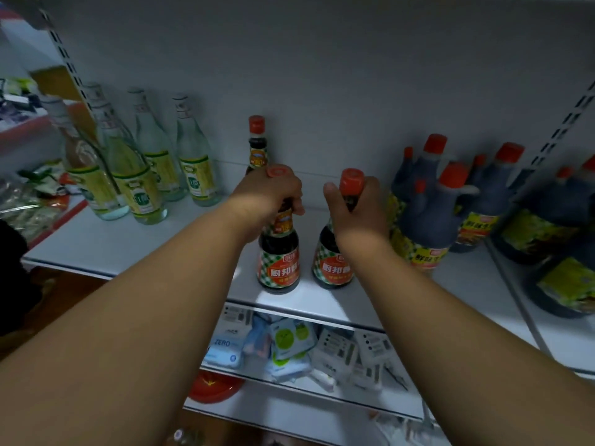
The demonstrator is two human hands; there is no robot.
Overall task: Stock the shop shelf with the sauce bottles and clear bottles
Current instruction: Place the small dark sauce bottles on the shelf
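Note:
Two dark sauce bottles with red caps and checked labels stand upright near the front of the white shelf (128, 246). My left hand (269, 197) grips the neck of the left sauce bottle (279, 262). My right hand (357, 207) grips the neck of the right sauce bottle (333, 267). A third sauce bottle (257, 143) stands behind them against the back wall. Several clear bottles (151, 175) with yellow-green labels stand at the shelf's left.
Large dark jugs (425, 220) with red caps crowd the shelf's right side. A lower shelf (289, 352) holds small white and blue packets and a red dish (214, 386). Packaged goods (29, 201) lie on the neighbouring shelf at left.

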